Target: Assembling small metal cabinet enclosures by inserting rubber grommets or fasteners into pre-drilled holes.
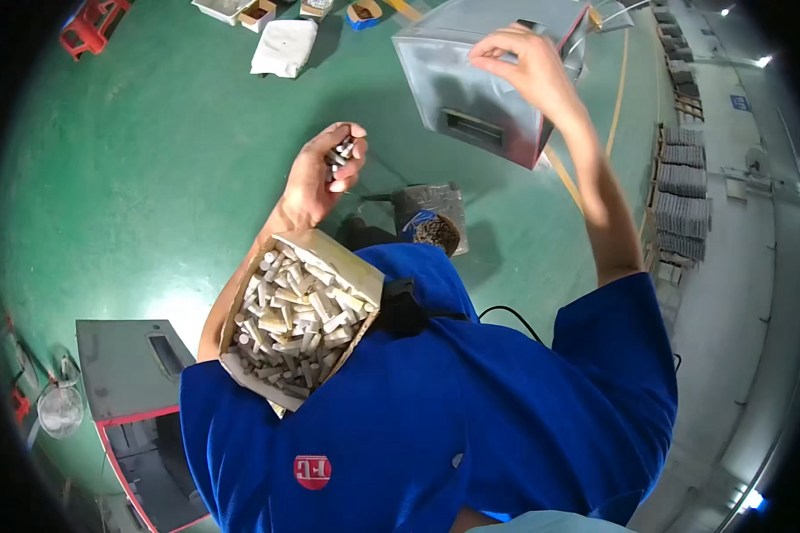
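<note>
My left hand [316, 169] is closed around several small pale and grey tapered plugs [339, 156], which show between the curled fingers. Against my left forearm and chest sits an open cardboard box [351, 266] heaped with similar white plugs [289, 311], with darker grey ones along its lower side. My right hand [523, 64] is up over a grey metal cabinet [431, 75] with a rectangular slot in its side. Its thumb and fingertips come together in a pinch; whatever may be between them is too small to make out.
A low stand [458, 200] bears a blue-edged container [436, 231] of small pieces. At lower left is another grey cabinet [120, 382] with red trim. White-covered stuff [284, 46], small boxes and a red stool [93, 27] stand farther off. Stacks [683, 195] line the right.
</note>
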The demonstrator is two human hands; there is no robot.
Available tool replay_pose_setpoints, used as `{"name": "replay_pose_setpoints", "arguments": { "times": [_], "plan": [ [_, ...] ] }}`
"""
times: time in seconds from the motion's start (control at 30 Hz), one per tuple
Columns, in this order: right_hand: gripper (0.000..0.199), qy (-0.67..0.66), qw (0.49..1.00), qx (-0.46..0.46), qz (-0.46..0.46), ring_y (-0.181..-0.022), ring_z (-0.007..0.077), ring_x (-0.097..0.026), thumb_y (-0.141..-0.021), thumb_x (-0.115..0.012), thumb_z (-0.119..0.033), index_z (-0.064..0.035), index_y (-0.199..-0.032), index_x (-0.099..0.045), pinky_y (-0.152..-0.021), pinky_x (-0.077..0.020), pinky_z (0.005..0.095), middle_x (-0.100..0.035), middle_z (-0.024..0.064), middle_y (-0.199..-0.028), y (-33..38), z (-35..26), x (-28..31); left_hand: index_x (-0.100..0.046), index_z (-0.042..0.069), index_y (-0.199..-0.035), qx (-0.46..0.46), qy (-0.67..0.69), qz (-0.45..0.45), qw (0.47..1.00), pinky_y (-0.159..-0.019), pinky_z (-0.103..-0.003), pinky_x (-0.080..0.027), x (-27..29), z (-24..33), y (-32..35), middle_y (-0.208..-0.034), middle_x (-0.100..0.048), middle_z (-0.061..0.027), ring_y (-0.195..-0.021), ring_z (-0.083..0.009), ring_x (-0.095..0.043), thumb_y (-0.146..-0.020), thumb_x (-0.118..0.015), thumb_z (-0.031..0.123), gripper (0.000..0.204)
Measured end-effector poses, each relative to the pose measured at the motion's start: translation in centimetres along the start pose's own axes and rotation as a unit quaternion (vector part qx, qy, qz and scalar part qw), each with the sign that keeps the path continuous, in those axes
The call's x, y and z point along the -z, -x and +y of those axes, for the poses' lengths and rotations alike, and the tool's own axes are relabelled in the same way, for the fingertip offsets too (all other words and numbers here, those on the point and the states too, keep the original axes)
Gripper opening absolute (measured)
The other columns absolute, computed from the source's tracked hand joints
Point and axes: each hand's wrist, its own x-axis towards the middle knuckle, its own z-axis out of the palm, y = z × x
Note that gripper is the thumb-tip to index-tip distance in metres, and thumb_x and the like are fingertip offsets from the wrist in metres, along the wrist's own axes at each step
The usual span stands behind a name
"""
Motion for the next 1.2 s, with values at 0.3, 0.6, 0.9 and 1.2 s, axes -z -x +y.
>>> {"name": "replay_pose_setpoints", "arguments": {
  "times": [0.3, 0.6, 0.9, 1.2],
  "plan": [
    [0.009, 0.186, 0.934, 0.118, -0.282, -0.076, 0.0284, -0.056, -0.063, -0.065, 0.001, 0.0024, -0.069, -0.058, -0.065, -0.045, 0.0367, -0.06, 0.0129, -0.071, -4.8, 9.5, -0.5, -0.05, 0.0, -0.102, -0.042, 0.042, 0.073, 0.996, -0.036, -0.017, -0.025, 1.2, 0.7, -0.1, -0.076, -0.048, -0.0024, -0.049, -0.0043, -0.034, -0.097, -0.039, 0.017, 0.021],
    [0.013, 0.175, 0.912, 0.23, -0.292, -0.073, 0.0309, -0.052, -0.056, -0.062, 0.003, 0.0031, -0.06, -0.049, -0.065, -0.0426, 0.0391, -0.054, 0.0148, -0.062, -9.4, 11.4, -2.8, -0.051, 0.0, -0.1, -0.095, 0.13, 0.108, 0.981, -0.038, -0.019, -0.026, 2.6, 0.6, 0.1, -0.077, -0.05, -0.0035, -0.051, -0.0059, -0.036, -0.096, -0.037, 0.018, 0.023],
    [0.006, 0.257, 0.816, 0.46, -0.238, -0.106, 0.0307, -0.056, -0.073, -0.053, -0.005, -0.0007, -0.07, -0.05, -0.101, -0.0412, 0.0396, -0.056, 0.0149, -0.078, -12.2, 9.6, -5.3, -0.052, -0.003, -0.102, -0.158, 0.272, 0.08, 0.946, -0.04, -0.019, -0.029, 4.6, 0.2, 0.2, -0.083, -0.05, -0.007, -0.055, -0.0079, -0.037, -0.095, -0.039, 0.014, 0.022],
    [0.007, 0.43, 0.74, 0.49, -0.166, -0.088, 0.0231, -0.057, -0.065, -0.06, -0.008, -0.0036, -0.064, -0.064, -0.082, -0.0426, 0.0357, -0.062, 0.0085, -0.069, -12.6, 10.7, -9.3, -0.051, -0.004, -0.102, -0.225, 0.477, 0.05, 0.848, -0.085, -0.043, -0.054, 4.9, -3.4, 0.8, -0.118, -0.053, -0.0241, -0.104, -0.0363, -0.057, -0.097, -0.037, 0.017, 0.026]
  ]
}}
